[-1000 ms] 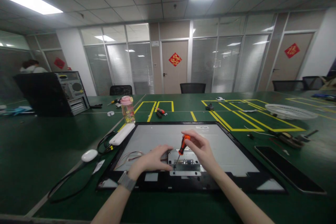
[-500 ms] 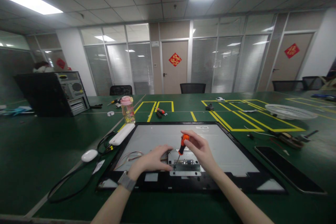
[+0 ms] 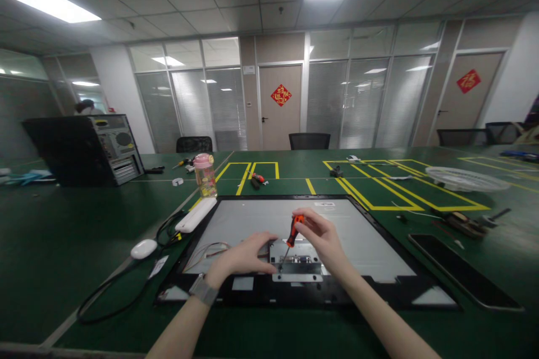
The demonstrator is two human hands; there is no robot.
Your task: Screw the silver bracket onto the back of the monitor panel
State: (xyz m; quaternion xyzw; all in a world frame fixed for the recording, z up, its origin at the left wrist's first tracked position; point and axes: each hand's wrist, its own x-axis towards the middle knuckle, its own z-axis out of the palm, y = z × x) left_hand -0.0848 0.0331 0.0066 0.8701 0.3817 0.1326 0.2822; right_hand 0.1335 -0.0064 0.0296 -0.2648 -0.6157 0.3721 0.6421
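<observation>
A flat display panel (image 3: 252, 216) lies face down in its black frame, its grey back upward. Near its front edge sits a metal bracket (image 3: 314, 270) with a small circuit board in its middle. My left hand (image 3: 246, 255) curves around the bracket's left end, thumb and forefinger pressed at its two corners. In my right hand (image 3: 322, 233) is an orange and black screwdriver (image 3: 293, 234), gripped by the handle and tilted. Its tip reaches the bracket's lower left part; the screw itself is too small to make out. Thin wires (image 3: 206, 251) run left from beneath my left hand.
A black phone-like slab (image 3: 461, 269) lies right of the panel. To the left are a white power strip (image 3: 197, 216), black cable (image 3: 105, 314), white mouse (image 3: 144, 249) and pink-lidded bottle (image 3: 205, 175). A computer tower (image 3: 84, 148) stands far left, a person behind it.
The screwdriver handle has turned slightly in my right hand, its tip staying put. My left hand has not moved. The person behind the tower has shifted right.
</observation>
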